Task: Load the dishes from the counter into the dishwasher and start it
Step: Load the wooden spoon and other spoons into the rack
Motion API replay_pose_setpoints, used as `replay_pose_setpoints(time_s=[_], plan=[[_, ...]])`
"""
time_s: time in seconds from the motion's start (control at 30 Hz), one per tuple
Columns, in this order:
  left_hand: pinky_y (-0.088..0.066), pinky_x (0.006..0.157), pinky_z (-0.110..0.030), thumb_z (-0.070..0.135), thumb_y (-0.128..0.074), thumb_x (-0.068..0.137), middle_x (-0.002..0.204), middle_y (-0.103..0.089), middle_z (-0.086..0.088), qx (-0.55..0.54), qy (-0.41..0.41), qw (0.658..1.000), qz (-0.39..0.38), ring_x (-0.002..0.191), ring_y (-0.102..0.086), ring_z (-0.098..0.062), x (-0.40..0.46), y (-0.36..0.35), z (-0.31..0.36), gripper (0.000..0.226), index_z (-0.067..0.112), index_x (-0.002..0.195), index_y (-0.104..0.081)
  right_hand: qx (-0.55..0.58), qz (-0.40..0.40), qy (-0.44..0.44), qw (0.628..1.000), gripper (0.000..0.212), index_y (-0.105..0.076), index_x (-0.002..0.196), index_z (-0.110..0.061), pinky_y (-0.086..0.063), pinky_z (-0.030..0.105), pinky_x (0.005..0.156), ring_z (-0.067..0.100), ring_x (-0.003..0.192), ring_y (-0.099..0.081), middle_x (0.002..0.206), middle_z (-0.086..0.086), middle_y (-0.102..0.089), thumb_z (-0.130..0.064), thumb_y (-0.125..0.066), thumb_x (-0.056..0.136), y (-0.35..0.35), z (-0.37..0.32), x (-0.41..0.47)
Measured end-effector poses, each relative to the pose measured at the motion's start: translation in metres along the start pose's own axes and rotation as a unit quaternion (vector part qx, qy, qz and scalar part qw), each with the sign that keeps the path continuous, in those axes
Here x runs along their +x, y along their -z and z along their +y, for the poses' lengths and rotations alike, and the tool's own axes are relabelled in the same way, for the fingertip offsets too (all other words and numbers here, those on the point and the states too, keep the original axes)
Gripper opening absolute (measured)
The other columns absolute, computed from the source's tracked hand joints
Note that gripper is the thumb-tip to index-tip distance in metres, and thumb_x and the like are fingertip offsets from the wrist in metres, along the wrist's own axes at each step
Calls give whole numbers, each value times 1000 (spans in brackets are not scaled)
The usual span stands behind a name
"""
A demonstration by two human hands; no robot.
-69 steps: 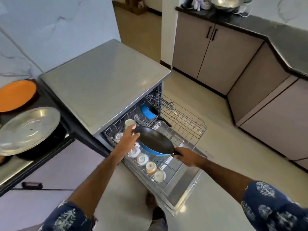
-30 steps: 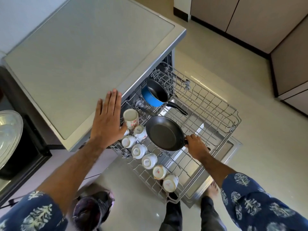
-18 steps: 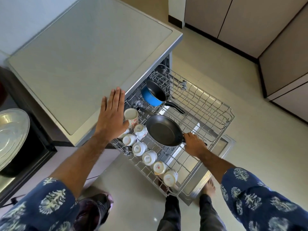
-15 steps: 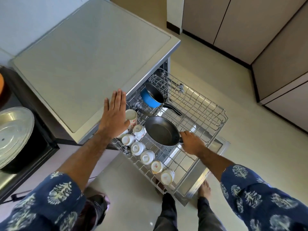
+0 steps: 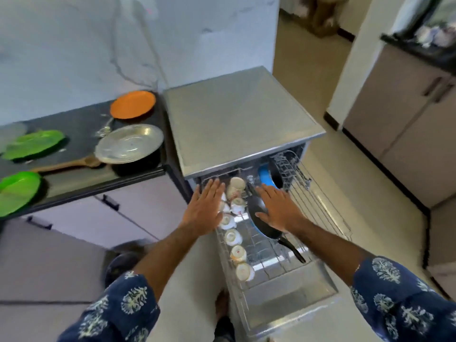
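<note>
Now both hands are spread flat over the pulled-out rack (image 5: 318, 213), fingers straight and holding nothing. Left hand (image 5: 206, 211) hovers at the rack's left edge, right over the row of cups; whether it touches them is hard to say. Right hand (image 5: 277, 208) lies palm-down over the black frying pan (image 5: 261, 225), which sits in the rack with its handle poking back toward the person. Just left of that hand, the small white cups (image 5: 233, 236) run in a line down the rack's side, mouths tipped sideways. Just beyond the right fingertips, a blue pan (image 5: 265, 177) stands on edge at the back of the rack. Above both hands, the dishwasher's (image 5: 237, 122) flat grey top. Off to the left, the dark counter (image 5: 79, 129) carries a steel plate (image 5: 129, 143), an orange plate (image 5: 133, 104), two green plates (image 5: 32, 143) and a wooden spoon (image 5: 66, 164). Pale floor to the right, beige cabinets (image 5: 404, 134) beyond it.
</note>
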State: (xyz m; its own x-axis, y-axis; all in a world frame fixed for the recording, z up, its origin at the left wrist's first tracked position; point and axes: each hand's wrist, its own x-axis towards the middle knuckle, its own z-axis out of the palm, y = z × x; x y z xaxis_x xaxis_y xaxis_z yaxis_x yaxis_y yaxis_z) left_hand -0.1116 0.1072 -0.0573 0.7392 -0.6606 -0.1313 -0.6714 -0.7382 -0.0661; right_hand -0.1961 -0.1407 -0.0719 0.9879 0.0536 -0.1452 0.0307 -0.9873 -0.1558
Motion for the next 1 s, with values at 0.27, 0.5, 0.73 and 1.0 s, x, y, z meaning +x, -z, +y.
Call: replay_pose_setpoints(time_s=[0.27, 0.5, 0.73, 1.0], plan=[[-2, 125, -50, 45, -43, 101, 168, 5, -9, -27, 166, 984, 57, 155, 4, -26, -124, 45, -50, 77, 13, 160, -5, -19, 58, 164, 985, 80, -9, 159, -17, -12, 47, 123, 26, 152, -14, 166, 6, -10, -52, -47, 98, 82, -112, 40], [1, 125, -48, 44, -39, 102, 168, 5, -6, -32, 289, 954, 80, 155, 7, -22, -222, 44, -139, 73, 14, 160, -6, -23, 68, 261, 963, 79, -13, 158, -20, -17, 47, 123, 25, 151, -18, 165, 5, -14, -48, -52, 96, 106, -244, 85], [-2, 123, -50, 45, -44, 99, 168, -6, -7, -32, 318, 943, 96, 155, -4, -24, -284, 19, -246, 73, 17, 159, -14, -13, 64, 274, 960, 72, -22, 155, -21, -19, 50, 122, 25, 149, -23, 162, 5, -23, -42, -55, 95, 90, -362, 136], [2, 123, -48, 42, -48, 98, 168, -6, -7, -49, 297, 951, 70, 155, -3, -24, -319, 5, -367, 67, 20, 156, -24, -23, 56, 257, 964, 64, -33, 147, -21, -35, 43, 115, 24, 135, -43, 147, 2, -43, -39, -60, 92, 72, -463, 191]])
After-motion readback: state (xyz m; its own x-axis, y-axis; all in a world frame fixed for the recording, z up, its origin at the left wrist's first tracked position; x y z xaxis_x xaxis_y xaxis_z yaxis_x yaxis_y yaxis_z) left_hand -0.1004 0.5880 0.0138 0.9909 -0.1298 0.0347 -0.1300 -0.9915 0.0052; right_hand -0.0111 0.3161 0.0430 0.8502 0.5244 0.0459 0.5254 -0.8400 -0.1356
